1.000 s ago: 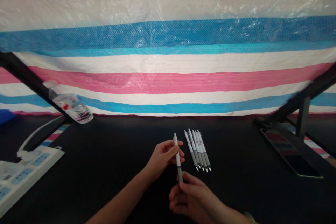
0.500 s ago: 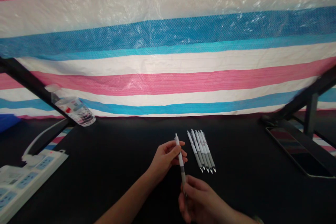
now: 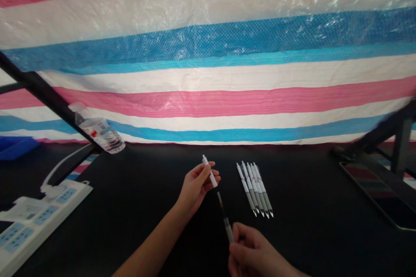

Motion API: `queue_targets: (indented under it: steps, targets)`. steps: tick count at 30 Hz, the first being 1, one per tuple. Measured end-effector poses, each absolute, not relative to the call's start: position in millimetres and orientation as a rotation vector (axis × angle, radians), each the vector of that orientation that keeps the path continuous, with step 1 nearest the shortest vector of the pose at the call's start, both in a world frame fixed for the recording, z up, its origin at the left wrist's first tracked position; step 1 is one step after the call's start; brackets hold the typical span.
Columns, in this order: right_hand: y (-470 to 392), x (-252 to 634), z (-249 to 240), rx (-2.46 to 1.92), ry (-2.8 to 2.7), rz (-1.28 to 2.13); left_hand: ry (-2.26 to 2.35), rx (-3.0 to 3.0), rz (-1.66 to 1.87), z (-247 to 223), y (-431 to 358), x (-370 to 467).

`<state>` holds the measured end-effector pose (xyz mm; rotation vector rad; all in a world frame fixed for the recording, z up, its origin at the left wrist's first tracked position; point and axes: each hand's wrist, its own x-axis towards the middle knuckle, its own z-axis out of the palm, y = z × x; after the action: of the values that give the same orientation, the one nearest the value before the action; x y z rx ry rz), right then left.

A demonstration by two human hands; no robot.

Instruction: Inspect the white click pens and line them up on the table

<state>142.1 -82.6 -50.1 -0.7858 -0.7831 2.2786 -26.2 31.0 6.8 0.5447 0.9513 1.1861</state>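
Note:
My left hand (image 3: 196, 184) pinches the white upper barrel (image 3: 211, 175) of a pen, its clicker end pointing up and away. Lower down, my right hand (image 3: 251, 249) is closed on the grey lower barrel (image 3: 229, 231), from which a thin refill (image 3: 220, 200) sticks out toward the white part. A gap separates the two barrel halves, and the refill's upper tip is just below the white one. To the right, several white and grey pens (image 3: 255, 188) lie side by side on the black table (image 3: 302, 190), tips toward me.
At the left are a white power strip (image 3: 48, 220) with a plugged-in cable, a clear bottle (image 3: 105, 135) leaning by a black bar, and a blue tray (image 3: 16, 147). A dark phone (image 3: 380, 192) lies at the right. Striped sheeting (image 3: 208, 104) hangs behind.
The pen has come apart: my left hand moved up and left with the white barrel, while my right moved slightly right and down with the grey part, exposing the refill. The view shifted slightly.

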Motion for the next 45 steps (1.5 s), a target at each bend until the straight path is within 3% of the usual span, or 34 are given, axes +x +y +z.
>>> queue_targets:
  steps: [21,45]
  targets:
    - [-81,139,-35,-0.719,-0.487,2.261,0.801,0.770,0.812,-1,3,-10]
    - [-81,143,-38,-0.648,-0.471,2.269,0.793,0.737,0.838,1,4,-9]
